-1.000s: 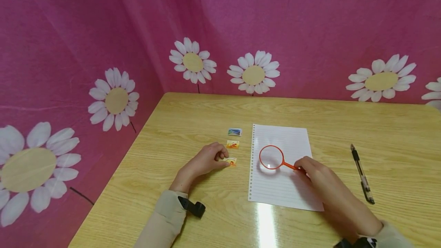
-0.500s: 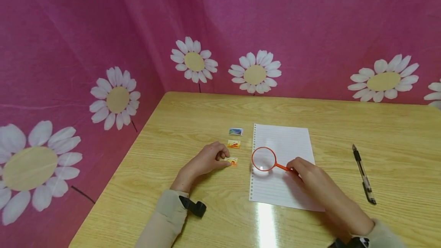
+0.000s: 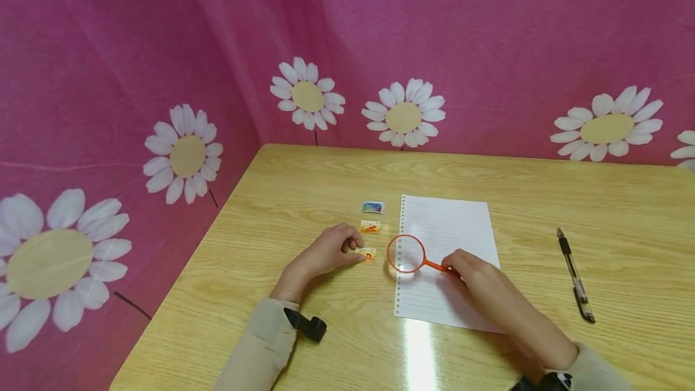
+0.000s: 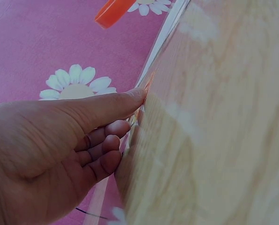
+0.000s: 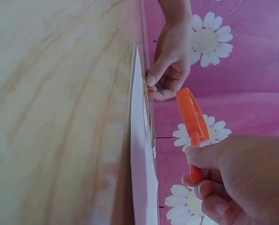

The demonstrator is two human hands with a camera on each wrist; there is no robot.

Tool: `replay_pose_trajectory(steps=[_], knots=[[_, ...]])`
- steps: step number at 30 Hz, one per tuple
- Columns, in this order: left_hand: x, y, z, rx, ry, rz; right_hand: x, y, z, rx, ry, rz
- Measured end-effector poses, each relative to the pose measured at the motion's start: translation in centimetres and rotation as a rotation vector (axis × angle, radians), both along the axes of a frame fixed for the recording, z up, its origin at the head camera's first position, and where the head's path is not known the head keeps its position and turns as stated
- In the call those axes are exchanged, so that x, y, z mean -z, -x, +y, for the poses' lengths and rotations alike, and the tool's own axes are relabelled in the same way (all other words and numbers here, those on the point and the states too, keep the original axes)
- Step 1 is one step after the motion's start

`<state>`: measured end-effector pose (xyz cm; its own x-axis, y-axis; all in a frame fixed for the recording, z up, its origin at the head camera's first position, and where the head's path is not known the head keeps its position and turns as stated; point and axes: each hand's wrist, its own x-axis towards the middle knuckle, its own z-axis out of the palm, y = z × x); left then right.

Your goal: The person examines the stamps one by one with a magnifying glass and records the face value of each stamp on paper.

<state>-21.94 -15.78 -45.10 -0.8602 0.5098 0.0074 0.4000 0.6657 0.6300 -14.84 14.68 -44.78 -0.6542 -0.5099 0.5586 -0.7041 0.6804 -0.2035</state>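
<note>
My right hand pinches the handle of an orange-red magnifying glass between thumb and fingers. Its round lens hangs above the left edge of a lined sheet of paper. At the left, my left hand rests on the table, thumb and fingertips at the left end of a yellow-orange stamp. Beyond that lie another yellow stamp and a blue one, the blue stamp, in a column. In the right wrist view the magnifying glass is held clear of the table.
A black pen lies to the right of the paper. The wooden table meets a pink cloth printed with daisies along its back and left edges. Light glares off the table's near side.
My right hand has carried the magnifying glass leftward, from over the paper to its punched left edge, nearer the closest stamp. My left hand has stayed in place on that stamp.
</note>
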Motion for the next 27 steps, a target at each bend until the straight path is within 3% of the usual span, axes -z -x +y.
replay_pose_trajectory(steps=[27], knots=[[0.1, 0.2, 0.1, -0.018, 0.007, -0.015, 0.1, 0.5, -1.9, -0.041, -0.014, -0.033]])
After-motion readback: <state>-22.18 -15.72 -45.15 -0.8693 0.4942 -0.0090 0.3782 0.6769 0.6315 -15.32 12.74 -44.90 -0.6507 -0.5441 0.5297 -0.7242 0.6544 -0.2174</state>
